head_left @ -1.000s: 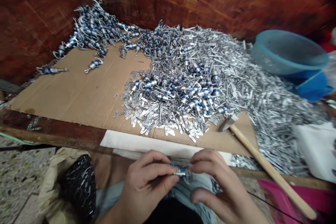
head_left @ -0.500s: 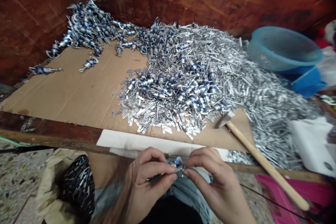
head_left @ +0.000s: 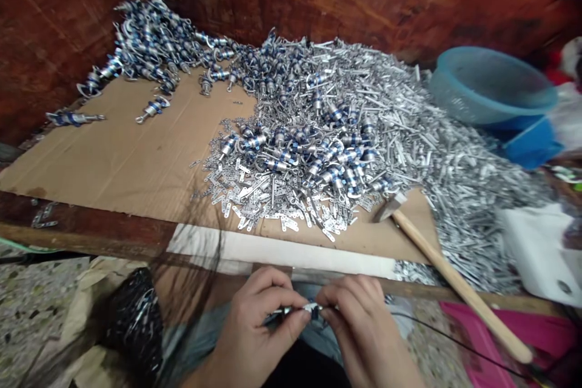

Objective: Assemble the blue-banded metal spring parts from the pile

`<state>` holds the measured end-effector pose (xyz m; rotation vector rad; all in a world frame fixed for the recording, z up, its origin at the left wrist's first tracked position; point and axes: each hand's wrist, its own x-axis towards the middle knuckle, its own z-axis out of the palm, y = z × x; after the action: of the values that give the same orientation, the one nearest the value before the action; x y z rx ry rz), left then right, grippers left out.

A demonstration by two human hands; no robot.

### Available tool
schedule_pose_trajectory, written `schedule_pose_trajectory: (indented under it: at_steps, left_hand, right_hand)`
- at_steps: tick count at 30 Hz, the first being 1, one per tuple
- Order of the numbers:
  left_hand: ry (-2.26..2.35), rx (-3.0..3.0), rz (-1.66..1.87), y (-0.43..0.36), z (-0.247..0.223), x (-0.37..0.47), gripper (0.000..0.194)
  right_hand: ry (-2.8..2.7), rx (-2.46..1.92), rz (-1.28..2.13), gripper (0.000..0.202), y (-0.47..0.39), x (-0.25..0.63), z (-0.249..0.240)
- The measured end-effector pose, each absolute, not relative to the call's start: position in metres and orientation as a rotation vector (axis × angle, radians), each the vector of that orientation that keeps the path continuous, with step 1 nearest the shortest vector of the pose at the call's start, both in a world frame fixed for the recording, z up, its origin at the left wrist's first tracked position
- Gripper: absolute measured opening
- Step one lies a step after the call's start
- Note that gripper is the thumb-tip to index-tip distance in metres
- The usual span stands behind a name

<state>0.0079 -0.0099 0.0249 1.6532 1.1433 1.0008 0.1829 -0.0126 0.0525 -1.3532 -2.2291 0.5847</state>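
- Part location: a small metal-and-blue fitting (head_left: 313,310) is between the two hands, off the near edge of the counter (head_left: 91,222) and above the person's lap.
- Governing relation: the fitting lies directly to the right of the left fingers (head_left: 291,299) and directly to the left of the right fingers (head_left: 331,296). Neither hand is clearly nearer; both are at the part.
- Long axis: runs approximately left to right, in line with the gap between the hands. The fingers cover much of the body, so the exact tilt cannot be told.
- Left hand (head_left: 254,321): thumb and index finger are clamped on the left portion of the fitting. A silvery section shows beneath the index finger.
- Right hand (head_left: 361,309): thumb and index finger are pinched together at the right end of the fitting. Whether they grip the body or a small piece attached to it cannot be told.
- Far side of the hands: a white strip (head_left: 277,250) lies along the near edge of a cardboard sheet (head_left: 145,163). Loose flat links (head_left: 248,212) and a heap of similar fittings (head_left: 331,160) lie farther off.
- Right side: a hammer (head_left: 448,271) lies well apart from the fitting, head far, handle end near and right.
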Motion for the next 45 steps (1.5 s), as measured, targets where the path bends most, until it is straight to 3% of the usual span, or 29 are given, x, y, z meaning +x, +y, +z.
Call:
schedule_pose_trajectory:
  at_steps: [8,14,20,24,29,40,45]
  left_hand:
    - [1.175,1.726,0.976,-0.013,0.024,0.009,0.010]
    - [1.210,1.855,1.015,-0.012,0.026,0.009,0.010]
    - [1.162,2.294,1.208,-0.010,0.001,0.002,0.011]
    - [1.145,2.563,1.075,-0.005,-0.015,-0.005,0.025]
    - [1.264,2.501,0.905,-0.002,-0.004,0.001,0.021]
    - [1.346,2.202,1.004,-0.003,0.014,0.009,0.011]
    - [1.355,2.209,1.038,-0.003,0.013,0.007,0.008]
  right_hand:
    - [-2.180,-1.375,0.719,0.017,-0.018,0.184,0.044]
    - [-2.194,-1.308,0.458,0.019,-0.020,0.180,0.041]
    - [-2.083,-1.578,0.876,0.013,-0.012,0.179,0.035]
    - [-2.016,-1.786,0.838,0.011,-0.004,0.175,0.031]
    - [-1.860,-1.862,0.875,0.006,0.012,0.191,0.028]
    - [-2.056,-1.956,0.312,0.008,0.048,0.195,0.028]
    - [-2.081,-1.619,0.752,0.013,0.033,0.192,0.044]
